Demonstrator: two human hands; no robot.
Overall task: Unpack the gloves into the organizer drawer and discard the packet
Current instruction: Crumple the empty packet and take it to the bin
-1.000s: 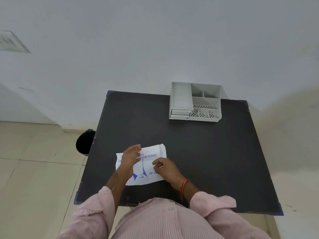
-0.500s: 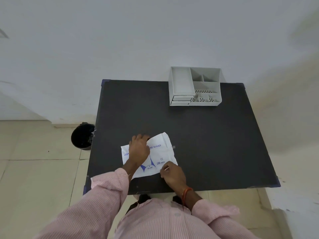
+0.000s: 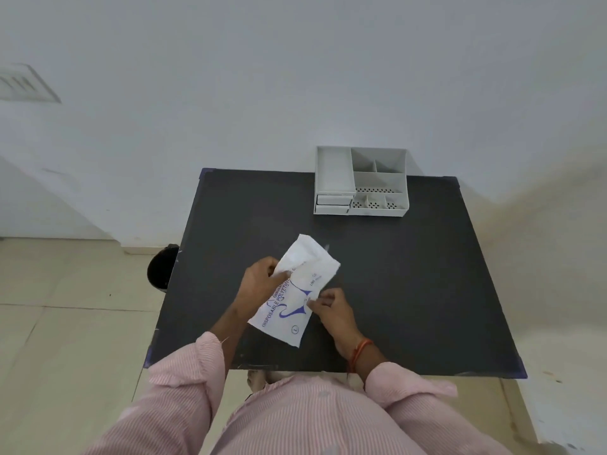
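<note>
A white packet of disposable gloves (image 3: 297, 289) with blue print is held just above the black table (image 3: 394, 274), turned lengthwise and tilted. My left hand (image 3: 259, 284) grips its left edge near the upper half. My right hand (image 3: 331, 308) pinches its right edge lower down. The white plastic organizer (image 3: 361, 182) stands at the table's far edge against the wall, with two small shut drawers (image 3: 333, 205) at its front left and several open compartments.
A black waste bin (image 3: 162, 267) stands on the tiled floor just left of the table. A white wall rises behind the table. My pink striped sleeves fill the bottom of the view.
The packet has been lifted off the table and rotated from flat and sideways to lengthwise. Both hands shifted from pressing on it to gripping its edges.
</note>
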